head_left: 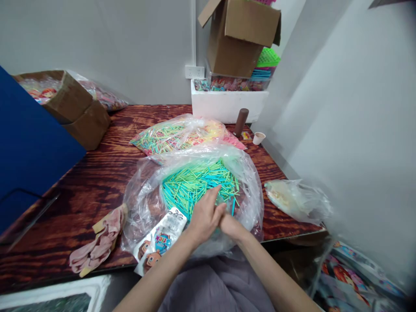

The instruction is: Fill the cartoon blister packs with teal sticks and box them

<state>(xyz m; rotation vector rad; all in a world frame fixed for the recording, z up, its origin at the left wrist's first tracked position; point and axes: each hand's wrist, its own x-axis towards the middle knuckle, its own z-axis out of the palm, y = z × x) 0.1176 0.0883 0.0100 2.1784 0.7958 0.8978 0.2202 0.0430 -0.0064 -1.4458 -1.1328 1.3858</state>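
My left hand (pixel 205 213) is over a wide clear plastic bag (pixel 141 186), its index finger and thumb stretched out and apart. Touching it from the right is my right hand (pixel 230 224), fingers curled in; whatever they hold, if anything, is hidden. Beneath both hands, a heap of thin green and blue sticks (pixel 195 186) fills the bag's open mouth. A printed white pouch (pixel 162 238) with cartoon figures lies on the bag's near left edge, beside my left forearm.
Behind stands another clear bag of multicoloured sticks (pixel 169 136). Pinkish gloves (pixel 100 245) lie left. A brown cylinder (pixel 241 122), paper cup (pixel 259 138) and small plastic bag (pixel 289 197) are right. Cartons (pixel 86 117) and a white foam box (pixel 227 104) line the back.
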